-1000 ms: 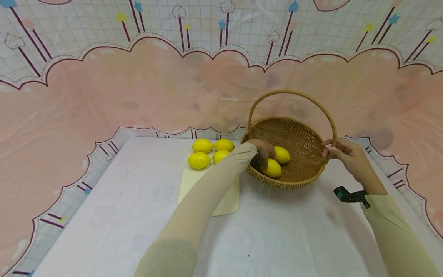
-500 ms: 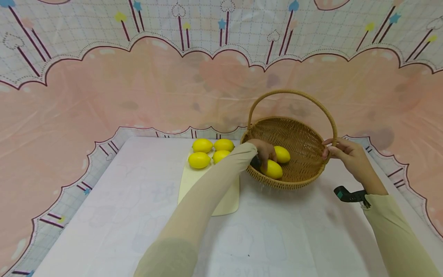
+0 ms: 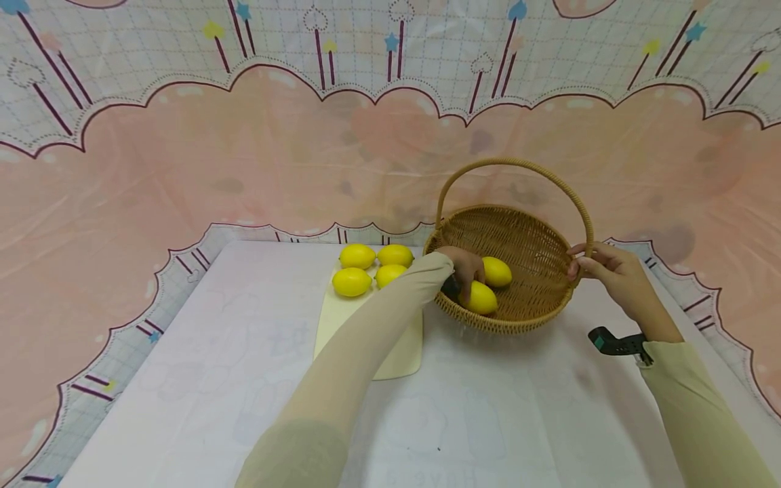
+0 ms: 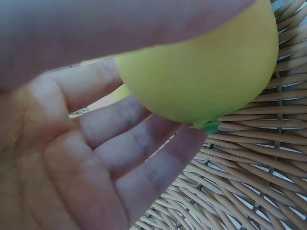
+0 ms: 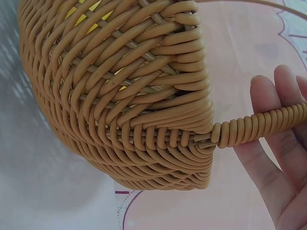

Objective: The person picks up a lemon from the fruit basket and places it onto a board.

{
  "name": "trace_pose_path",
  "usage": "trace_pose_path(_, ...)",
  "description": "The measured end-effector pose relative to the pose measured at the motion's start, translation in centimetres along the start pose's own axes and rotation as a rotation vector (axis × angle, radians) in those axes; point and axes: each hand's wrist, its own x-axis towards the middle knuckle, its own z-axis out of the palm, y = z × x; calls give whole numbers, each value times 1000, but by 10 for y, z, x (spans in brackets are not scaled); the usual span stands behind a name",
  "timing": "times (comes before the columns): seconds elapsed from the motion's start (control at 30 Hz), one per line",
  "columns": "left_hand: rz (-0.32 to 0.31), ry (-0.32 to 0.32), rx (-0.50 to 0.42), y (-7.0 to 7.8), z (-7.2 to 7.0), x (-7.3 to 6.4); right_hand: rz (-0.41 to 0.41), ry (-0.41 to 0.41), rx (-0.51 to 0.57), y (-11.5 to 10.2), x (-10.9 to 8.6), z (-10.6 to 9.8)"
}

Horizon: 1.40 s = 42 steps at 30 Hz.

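My left hand reaches down into a brown wicker basket and holds a yellow lemon at the near left of its inside. In the left wrist view the thumb crosses over the lemon, whose green tip shows, and the fingers lie along its other side. A second lemon rests in the basket just behind. My right hand pinches the foot of the basket's handle at the right rim. The basket tilts toward me.
Left of the basket, several lemons lie in rows on a cream cutting board. My left forearm passes over that board and partly hides one lemon. A white cloth covers the table, and a patterned pink sheet hangs behind.
The lemon in my left hand has shifted very slightly in the basket. Both hands, the basket and the lemons on the board stay where they were.
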Motion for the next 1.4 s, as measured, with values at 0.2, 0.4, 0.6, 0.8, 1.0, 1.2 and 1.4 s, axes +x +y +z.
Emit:
trace_pose_path(0.2, -17, 31, -24, 1, 0, -2, -5, -10, -8, -1, 0, 0)
trace_pose_path(0.4, -15, 112, -79, 2, 2, -4, 2, -8, -14, -2, -1, 0)
trace_pose_path(0.6, 15, 175, -91, 0, 2, 1, -9, -11, -10, -1, -1, 0)
trace_pose_path(0.8, 36, 211, -79, 0, 1, 4, -6, -13, -6, -2, -1, 0)
trace_pose_path(1.0, 60, 252, -33, -1, 0, 7, -5, -17, 4, -2, -1, 0)
trace_pose_path(1.2, 68, 321, -48, 2, -2, 6, -12, -19, 14, -2, -1, 0)
trace_pose_path(1.4, 77, 386, -83, 4, -1, 4, 2, -9, 1, -1, -1, 0)
